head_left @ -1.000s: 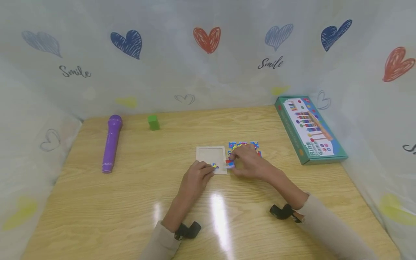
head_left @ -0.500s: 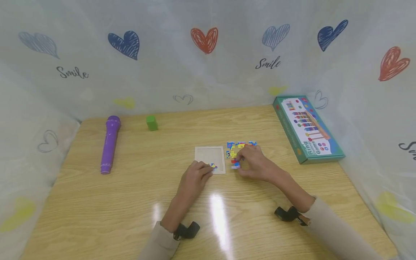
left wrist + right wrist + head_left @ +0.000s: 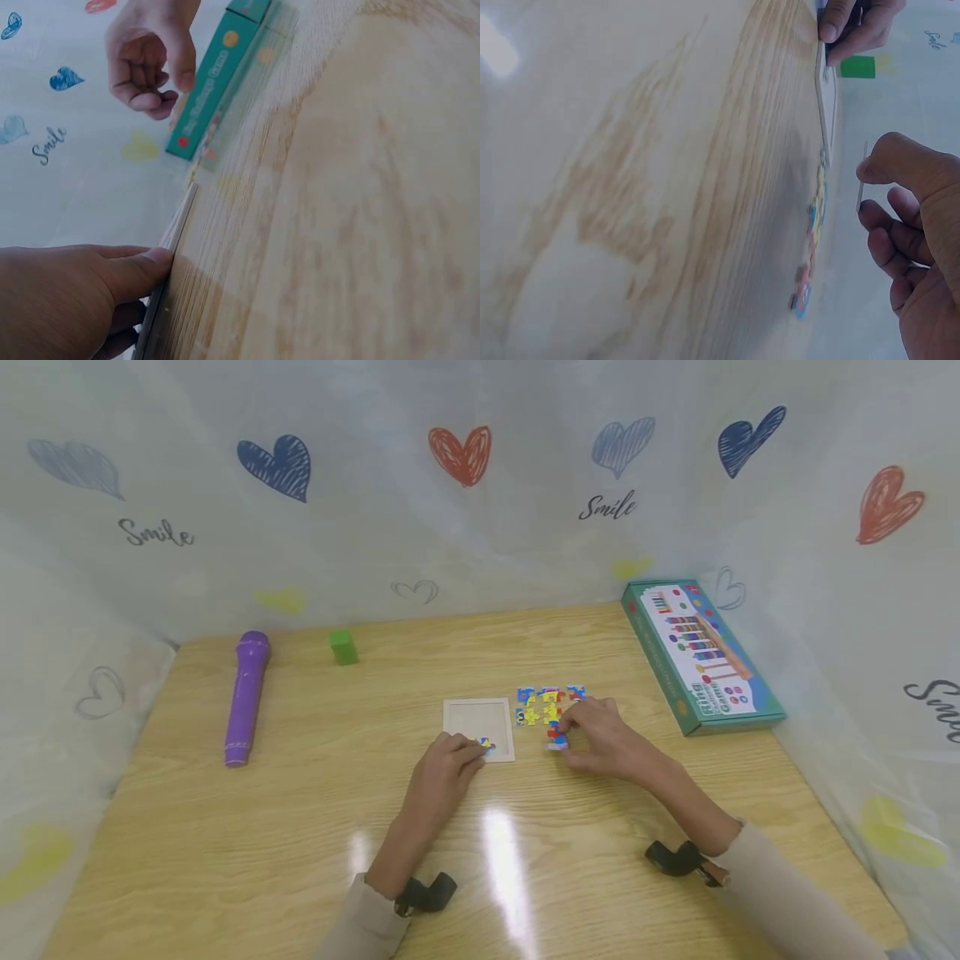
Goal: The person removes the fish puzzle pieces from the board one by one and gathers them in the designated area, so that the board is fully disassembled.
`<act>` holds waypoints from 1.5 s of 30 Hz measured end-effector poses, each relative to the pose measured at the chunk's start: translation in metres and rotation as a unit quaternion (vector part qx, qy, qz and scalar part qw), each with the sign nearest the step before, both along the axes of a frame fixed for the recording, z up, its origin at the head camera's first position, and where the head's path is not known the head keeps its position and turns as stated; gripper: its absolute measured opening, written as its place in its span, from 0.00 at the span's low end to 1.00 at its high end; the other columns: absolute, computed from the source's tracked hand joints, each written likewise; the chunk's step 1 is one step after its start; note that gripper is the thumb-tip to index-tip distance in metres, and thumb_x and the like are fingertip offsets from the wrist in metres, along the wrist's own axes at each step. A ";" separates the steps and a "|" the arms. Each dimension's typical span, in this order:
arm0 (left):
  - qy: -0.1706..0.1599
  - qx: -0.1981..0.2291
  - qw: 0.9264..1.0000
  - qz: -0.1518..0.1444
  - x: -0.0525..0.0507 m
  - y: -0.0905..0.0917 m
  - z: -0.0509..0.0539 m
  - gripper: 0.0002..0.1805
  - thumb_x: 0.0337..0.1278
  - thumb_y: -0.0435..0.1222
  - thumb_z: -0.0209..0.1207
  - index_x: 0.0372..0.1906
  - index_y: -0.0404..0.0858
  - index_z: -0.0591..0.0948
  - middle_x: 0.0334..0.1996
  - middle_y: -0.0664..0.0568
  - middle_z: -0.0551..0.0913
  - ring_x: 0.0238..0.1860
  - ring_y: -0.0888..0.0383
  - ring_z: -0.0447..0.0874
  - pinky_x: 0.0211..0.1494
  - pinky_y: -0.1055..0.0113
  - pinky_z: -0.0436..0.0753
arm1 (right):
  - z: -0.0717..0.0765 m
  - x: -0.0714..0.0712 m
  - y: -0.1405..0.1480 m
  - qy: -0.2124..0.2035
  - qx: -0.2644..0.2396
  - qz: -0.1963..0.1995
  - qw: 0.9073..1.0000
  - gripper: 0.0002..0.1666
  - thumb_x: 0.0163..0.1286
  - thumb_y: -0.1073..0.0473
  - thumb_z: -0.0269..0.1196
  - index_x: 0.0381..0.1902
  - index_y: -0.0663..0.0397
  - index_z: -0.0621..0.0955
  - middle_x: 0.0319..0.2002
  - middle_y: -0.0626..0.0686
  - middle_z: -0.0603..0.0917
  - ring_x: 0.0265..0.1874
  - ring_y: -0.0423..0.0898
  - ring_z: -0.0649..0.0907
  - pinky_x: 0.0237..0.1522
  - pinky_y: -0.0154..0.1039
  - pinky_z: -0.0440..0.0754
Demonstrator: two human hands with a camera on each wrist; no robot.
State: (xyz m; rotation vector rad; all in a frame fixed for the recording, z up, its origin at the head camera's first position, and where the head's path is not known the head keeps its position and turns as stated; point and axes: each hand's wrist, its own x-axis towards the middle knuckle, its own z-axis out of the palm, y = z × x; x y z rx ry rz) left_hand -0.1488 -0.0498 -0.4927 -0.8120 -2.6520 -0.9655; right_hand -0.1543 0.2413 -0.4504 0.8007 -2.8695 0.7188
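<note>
In the head view, a square wooden puzzle tray [image 3: 513,727] lies on the table with a small blue-and-yellow puzzle piece [image 3: 487,744] in its lower right part. My left hand [image 3: 441,775] grips the tray's near edge, its fingertips against that piece. The left wrist view shows the thumb [image 3: 154,259] at the tray's edge. My right hand [image 3: 607,739] pinches a red-and-blue puzzle piece [image 3: 557,740] above the table; the right wrist view shows this piece edge-on as a thin plate [image 3: 862,189]. Several loose puzzle pieces [image 3: 530,716] lie right of the tray, partly hidden behind the right hand.
A purple toy microphone [image 3: 246,702] lies at the left, with a green block [image 3: 343,647] near the back edge. A green game box [image 3: 701,656] lies at the back right. A white printed curtain [image 3: 360,552] surrounds the wooden table [image 3: 247,852].
My right hand has moved right, away from the tray, with the red-and-blue puzzle piece. More loose pieces show now. My left hand stays at the tray; the whole view shifts slightly.
</note>
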 end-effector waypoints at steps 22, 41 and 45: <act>-0.001 0.005 1.000 0.004 -0.001 -0.002 -0.003 0.08 0.59 0.33 0.69 0.43 0.40 0.90 0.39 0.56 0.86 0.36 0.60 0.75 0.35 0.70 0.78 | -0.013 0.004 0.032 0.000 0.018 -0.025 1.000 0.16 0.48 0.65 0.71 0.37 0.55 0.80 0.36 0.48 0.82 0.40 0.47 0.77 0.49 0.50 0.61; -0.001 0.006 1.000 0.005 0.000 -0.001 -0.002 0.09 0.58 0.32 0.69 0.44 0.40 0.90 0.39 0.55 0.86 0.37 0.59 0.76 0.36 0.69 0.79 | -0.019 0.002 0.044 -0.018 0.024 -0.030 0.999 0.14 0.52 0.64 0.71 0.37 0.56 0.79 0.36 0.48 0.80 0.42 0.50 0.76 0.47 0.51 0.61; 0.003 0.006 1.000 0.002 -0.001 0.000 -0.004 0.09 0.58 0.32 0.69 0.44 0.40 0.90 0.40 0.55 0.86 0.37 0.59 0.76 0.36 0.69 0.79 | -0.019 0.002 0.046 -0.025 0.026 -0.030 0.999 0.14 0.54 0.63 0.71 0.39 0.55 0.80 0.37 0.48 0.81 0.43 0.50 0.76 0.49 0.53 0.61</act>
